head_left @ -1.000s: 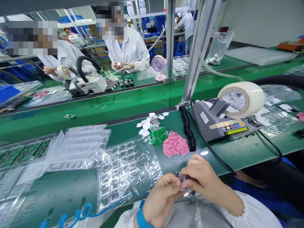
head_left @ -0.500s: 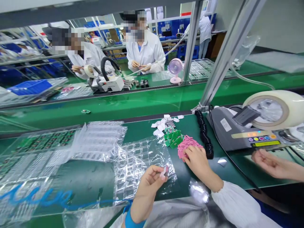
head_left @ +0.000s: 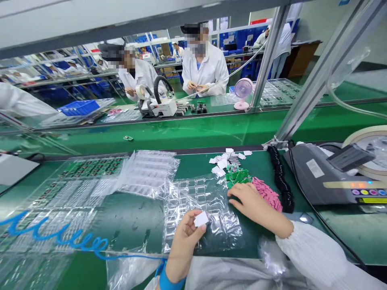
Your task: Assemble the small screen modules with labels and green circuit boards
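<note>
left hand (head_left: pixel 184 237) pinches a white piece (head_left: pixel 202 218) by its edge, right hand (head_left: pixel 250 203), fingers close together, at the green boards (head_left: pixel 238 176); thin grip risks dropping it.

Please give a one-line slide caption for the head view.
Left hand holds a white piece over a clear tray; right hand at the green boards.

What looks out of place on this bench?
One small green board lies alone on the belt, far from the board pile. White pieces and pink pieces sit in loose heaps; the clear tray is crumpled. Left hand's white piece looks fine.
</note>
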The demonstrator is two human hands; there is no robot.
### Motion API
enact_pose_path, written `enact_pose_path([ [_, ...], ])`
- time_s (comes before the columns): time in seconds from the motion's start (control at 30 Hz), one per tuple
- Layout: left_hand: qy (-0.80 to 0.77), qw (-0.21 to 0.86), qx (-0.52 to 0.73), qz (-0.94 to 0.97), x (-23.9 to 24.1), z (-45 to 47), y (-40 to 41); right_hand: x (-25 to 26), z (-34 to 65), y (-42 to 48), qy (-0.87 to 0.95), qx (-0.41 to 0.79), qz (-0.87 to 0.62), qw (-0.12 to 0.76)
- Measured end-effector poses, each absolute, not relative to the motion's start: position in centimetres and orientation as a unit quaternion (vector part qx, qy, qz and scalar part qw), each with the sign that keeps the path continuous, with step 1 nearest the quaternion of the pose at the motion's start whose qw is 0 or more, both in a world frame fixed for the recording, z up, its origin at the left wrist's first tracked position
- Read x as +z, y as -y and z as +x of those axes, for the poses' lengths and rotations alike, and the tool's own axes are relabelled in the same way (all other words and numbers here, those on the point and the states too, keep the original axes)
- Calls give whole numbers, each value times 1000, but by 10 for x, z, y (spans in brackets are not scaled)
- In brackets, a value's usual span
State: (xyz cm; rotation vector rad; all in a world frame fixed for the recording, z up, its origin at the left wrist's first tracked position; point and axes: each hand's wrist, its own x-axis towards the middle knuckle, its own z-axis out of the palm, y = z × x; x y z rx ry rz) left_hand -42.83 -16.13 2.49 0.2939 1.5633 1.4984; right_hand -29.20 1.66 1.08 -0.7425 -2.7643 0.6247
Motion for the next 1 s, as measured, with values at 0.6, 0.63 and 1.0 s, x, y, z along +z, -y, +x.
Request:
enact_pose_path([
  [0.6,-505,566,631,162,27,-412,145,-14,-280,-81,908,282,-254,179],
  [0.63,-504,566,630,169,27,-409,143,-9,-277,-78,906,291,-246,186],
  [1.0,-339,680,622,191,50,-384,123,46,-217,-15,891,310,-109,313],
])
